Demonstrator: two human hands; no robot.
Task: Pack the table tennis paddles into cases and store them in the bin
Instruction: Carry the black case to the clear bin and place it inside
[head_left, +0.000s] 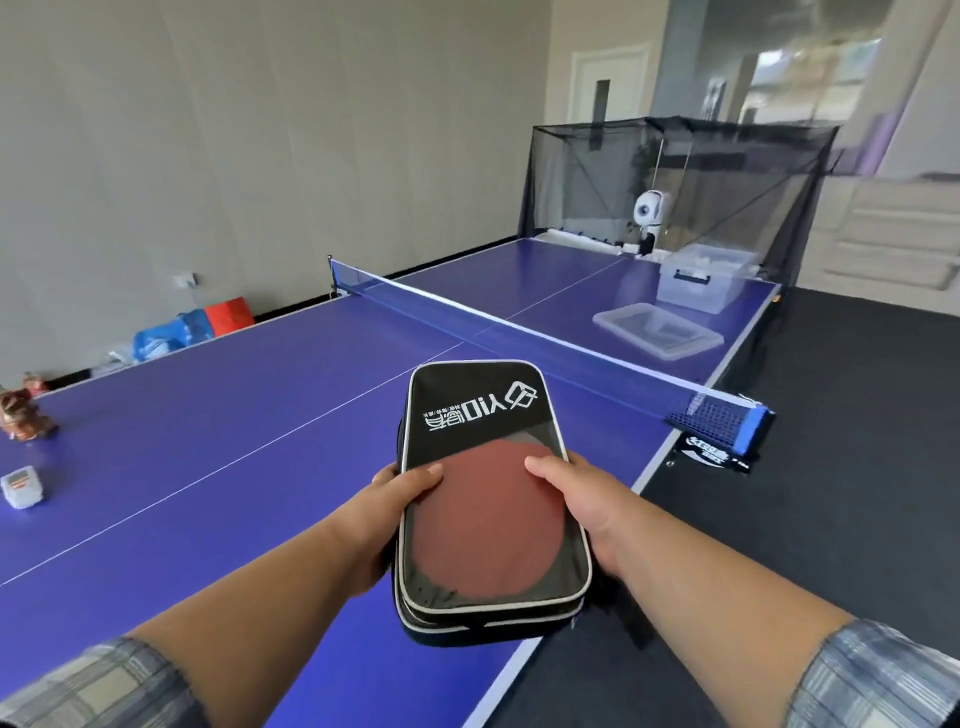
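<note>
A black paddle case (483, 410) with white piping and white lettering is held above the near right part of the blue table (208, 431). A red paddle face (488, 525) shows through the case's mesh window. My left hand (400, 499) grips the case's left side, thumb on top. My right hand (576, 499) grips its right side, thumb on the mesh. Beyond the net, a clear plastic bin (696, 283) stands on the far right of the table, with its clear lid (657, 330) lying in front of it.
The net (519, 338) crosses the table's middle. A white ball-feeding robot (649, 210) sits inside a black catch net (675, 182) at the far end. A small white box (22, 486) and a brown figurine (23, 410) rest at the table's left. Dark floor lies right.
</note>
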